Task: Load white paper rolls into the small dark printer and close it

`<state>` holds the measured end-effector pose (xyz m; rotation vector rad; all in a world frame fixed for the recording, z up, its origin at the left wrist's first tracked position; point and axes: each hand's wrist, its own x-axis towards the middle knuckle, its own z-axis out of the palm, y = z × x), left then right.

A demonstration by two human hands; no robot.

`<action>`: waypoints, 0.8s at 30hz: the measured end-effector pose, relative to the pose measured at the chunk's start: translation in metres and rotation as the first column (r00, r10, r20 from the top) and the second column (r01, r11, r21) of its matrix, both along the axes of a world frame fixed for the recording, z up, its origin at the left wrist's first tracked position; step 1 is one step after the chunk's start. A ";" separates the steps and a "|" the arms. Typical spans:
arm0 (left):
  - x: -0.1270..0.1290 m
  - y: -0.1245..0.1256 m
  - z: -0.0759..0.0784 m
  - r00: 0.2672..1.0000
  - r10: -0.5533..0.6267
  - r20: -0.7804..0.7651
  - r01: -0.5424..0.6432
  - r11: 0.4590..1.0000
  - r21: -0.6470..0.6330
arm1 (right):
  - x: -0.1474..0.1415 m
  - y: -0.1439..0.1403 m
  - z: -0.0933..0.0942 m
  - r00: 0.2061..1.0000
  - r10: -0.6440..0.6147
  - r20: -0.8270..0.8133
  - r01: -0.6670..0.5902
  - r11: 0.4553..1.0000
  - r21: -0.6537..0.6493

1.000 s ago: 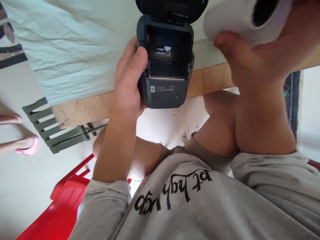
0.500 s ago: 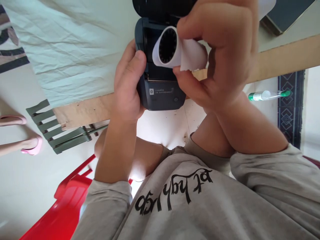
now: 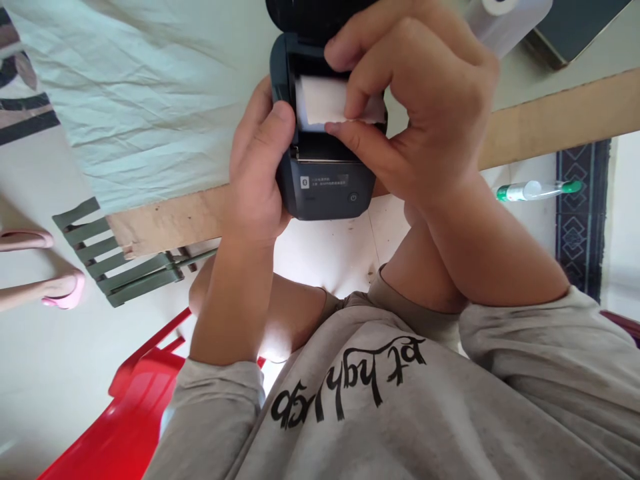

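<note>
Head view, the only one: the left hand (image 3: pixel 255 180) wraps the left flank of a small dark label printer (image 3: pixel 325 180), fingers curled round its body and the thumb laid up along the near-left corner of the open bay. The printer is held just over the near edge of the tabletop (image 3: pixel 165 220), its lid (image 3: pixel 310 17) swung up and away from the person, its power button (image 3: pixel 353 197) on the front face turned toward the chest.

The right hand (image 3: pixel 425 120) comes in from the right and covers most of the open bay. Its fingers (image 3: pixel 350 47) are bent down over the far rim while the thumb (image 3: pixel 360 140) presses in from the near side, so together they pinch a white paper roll (image 3: pixel 320 103) that sits inside the bay. The roll lies directly under the right fingertips and just right of the left thumb tip; its long axis runs left to right, across the printer's width, in line with the bay. Only its left part shows; the rest is hidden beneath the right fingers, so whether it is fully seated cannot be told. The right hand is the one on the roll; the left only steadies the casing.

Past the right knuckles, a second white roll (image 3: pixel 505 17) rests on the tabletop, well apart from the fingers.
</note>
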<state>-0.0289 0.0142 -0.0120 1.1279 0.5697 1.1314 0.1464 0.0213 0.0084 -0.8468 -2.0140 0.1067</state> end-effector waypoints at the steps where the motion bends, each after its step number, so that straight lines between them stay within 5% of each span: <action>1: 0.001 0.000 0.000 0.999 0.040 -0.004 -0.040 0.999 0.022 | 0.000 0.000 0.001 1.000 0.002 -0.003 -0.002 1.000 -0.015; 6: 0.003 -0.001 0.001 0.992 0.122 -0.043 -0.122 0.993 0.011 | 0.001 -0.010 0.008 1.000 0.002 -0.002 -0.002 0.986 -0.165; 10: 0.003 0.000 0.002 0.989 0.140 -0.038 -0.138 0.989 0.050 | 0.001 -0.017 0.007 0.999 0.053 -0.006 -0.054 0.989 -0.136; 16: -0.010 0.015 -0.013 0.997 0.023 -0.075 -0.020 0.999 0.041 | 0.005 -0.016 0.000 0.992 0.125 0.000 -0.124 0.984 -0.127; 24: -0.007 0.017 -0.024 0.996 0.064 -0.058 -0.052 0.980 0.193 | 0.012 -0.019 0.007 0.998 -0.003 0.057 0.020 0.956 -0.294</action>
